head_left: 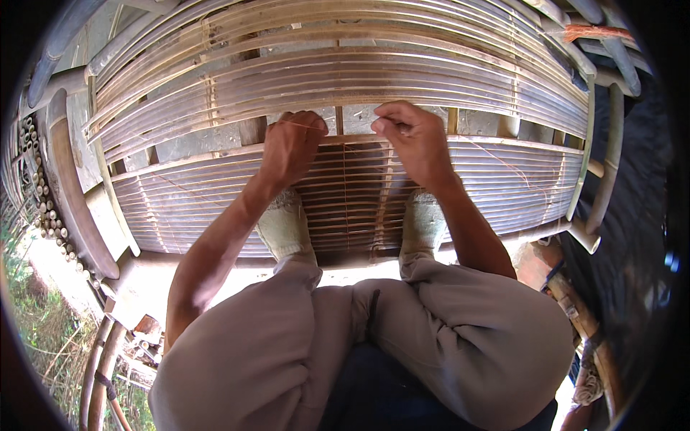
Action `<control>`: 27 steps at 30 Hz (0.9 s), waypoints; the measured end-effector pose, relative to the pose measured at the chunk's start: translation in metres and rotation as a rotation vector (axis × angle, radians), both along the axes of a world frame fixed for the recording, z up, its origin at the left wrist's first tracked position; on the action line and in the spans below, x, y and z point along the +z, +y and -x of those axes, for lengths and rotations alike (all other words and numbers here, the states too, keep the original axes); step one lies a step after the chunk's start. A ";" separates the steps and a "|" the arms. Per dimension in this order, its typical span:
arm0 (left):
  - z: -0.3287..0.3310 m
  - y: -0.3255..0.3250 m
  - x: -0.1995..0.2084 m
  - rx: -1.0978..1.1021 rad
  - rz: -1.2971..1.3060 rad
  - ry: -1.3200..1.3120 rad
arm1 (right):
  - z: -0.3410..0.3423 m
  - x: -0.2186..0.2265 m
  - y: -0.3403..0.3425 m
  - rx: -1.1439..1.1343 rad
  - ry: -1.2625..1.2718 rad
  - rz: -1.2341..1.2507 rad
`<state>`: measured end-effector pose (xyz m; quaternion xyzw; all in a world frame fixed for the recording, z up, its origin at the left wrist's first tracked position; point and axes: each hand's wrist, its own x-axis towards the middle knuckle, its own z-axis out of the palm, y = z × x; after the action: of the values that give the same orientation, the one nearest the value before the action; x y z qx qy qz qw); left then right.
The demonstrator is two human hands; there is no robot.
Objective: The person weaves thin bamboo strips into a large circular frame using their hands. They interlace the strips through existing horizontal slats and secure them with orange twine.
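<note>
Before me lies a long panel of thin bamboo slats [215,208], set side by side and crossed by rows of string. My left hand [293,147] is closed at the panel's upper edge, with a fine orange thread [291,124] running over its fingers. To its right, my right hand [417,140] makes a pinch, thumb against forefinger, just above the same edge. Whatever sits between those fingertips is too small to make out. Loose orange thread [521,171] trails across the slats on the right. A gap separates this woven part from the looser slats [345,65] beyond it.
My feet, in pale socks [285,228], rest on the near slats. Bamboo poles [606,158] frame the panel on both sides. Stacked cut bamboo tubes [49,215] stand at far left, above grass. Dark rippled material [640,208] is at right.
</note>
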<state>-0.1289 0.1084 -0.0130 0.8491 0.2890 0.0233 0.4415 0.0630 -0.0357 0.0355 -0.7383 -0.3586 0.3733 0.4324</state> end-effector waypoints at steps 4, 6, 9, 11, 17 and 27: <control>0.024 -0.004 0.045 0.099 0.121 -0.252 | -0.014 0.019 0.001 -0.056 0.325 0.022; 0.034 0.005 0.061 0.210 0.454 -0.316 | -0.017 0.026 0.009 -0.029 0.155 0.158; 0.033 0.044 0.094 0.199 0.044 -0.318 | -0.027 0.022 0.004 -0.054 -0.001 0.210; 0.031 0.055 0.108 0.274 -0.370 -0.228 | -0.044 0.018 -0.006 -0.212 0.215 0.253; 0.026 0.042 0.084 0.253 -0.033 -0.215 | -0.234 0.023 -0.141 -1.096 0.582 -0.674; 0.009 0.025 -0.006 -0.327 0.088 0.070 | -0.022 -0.016 -0.019 0.164 -0.718 0.399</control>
<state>-0.1384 0.1329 -0.0193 0.8650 0.1630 -0.0910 0.4658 0.0852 -0.0546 0.0192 -0.8599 -0.4647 0.1876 0.0975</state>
